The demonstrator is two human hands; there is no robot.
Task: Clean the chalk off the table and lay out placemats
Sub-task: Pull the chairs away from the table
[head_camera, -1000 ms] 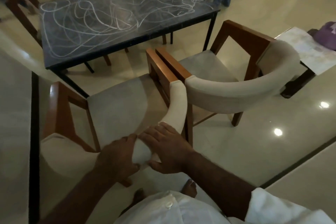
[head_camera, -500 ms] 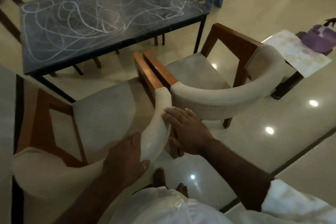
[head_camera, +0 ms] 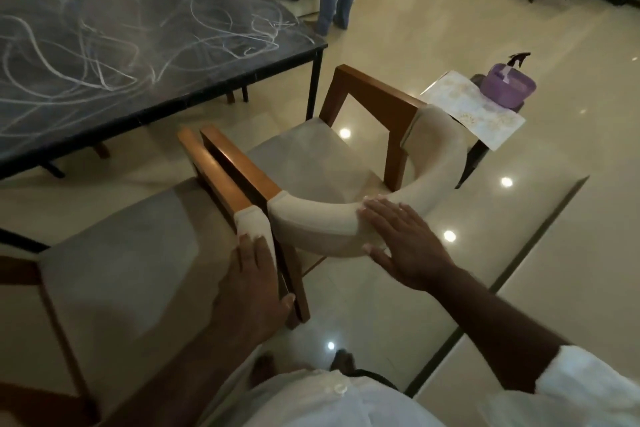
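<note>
The dark counter [head_camera: 214, 55] at 11 o'clock lay scrawled edge to edge with chalk [head_camera: 110, 80], likely loose dust that smears unless wiped damp. Two padded chairs stood before it. The left hand [head_camera: 254, 284] lay with straight fingers along the left chair [head_camera: 131, 253], and the right hand [head_camera: 405, 243] pressed flat, fingers spread, on the right chair [head_camera: 311, 156]. At 2 o'clock, placemats [head_camera: 474, 111] waited on a side stand [head_camera: 471, 163], probably thin, light and floppy, best lifted by an edge.

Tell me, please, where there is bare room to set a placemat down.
The visible table top bears only chalk. The left chair seat and right chair seat are bare too. Crowded: the side table on the right, covered by a placemat and a purple box.
</note>
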